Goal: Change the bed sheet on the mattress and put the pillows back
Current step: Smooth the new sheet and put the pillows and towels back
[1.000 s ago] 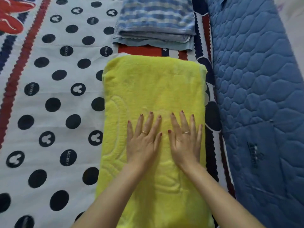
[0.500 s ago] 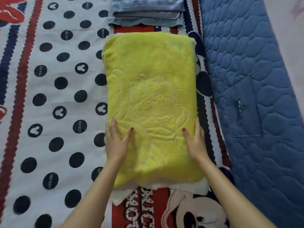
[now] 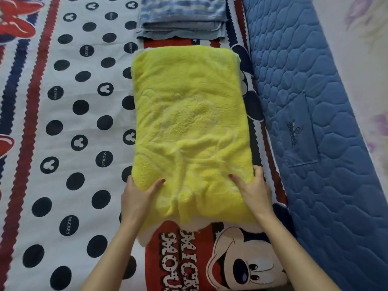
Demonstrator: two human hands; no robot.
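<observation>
Centre of frame: yellow pillow [image 3: 189,131] flat on the sheet [image 3: 63,122] | left hand [image 3: 136,196] and right hand [image 3: 255,191] clasp its lower corners, thumbs on top | looks soft, light, squashy, towel cover may slide | best gripped at both side edges

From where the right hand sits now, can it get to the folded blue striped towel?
Probably yes: the right hand grips the yellow pillow's near end, and only that low pillow lies before the blue striped towel.
</observation>
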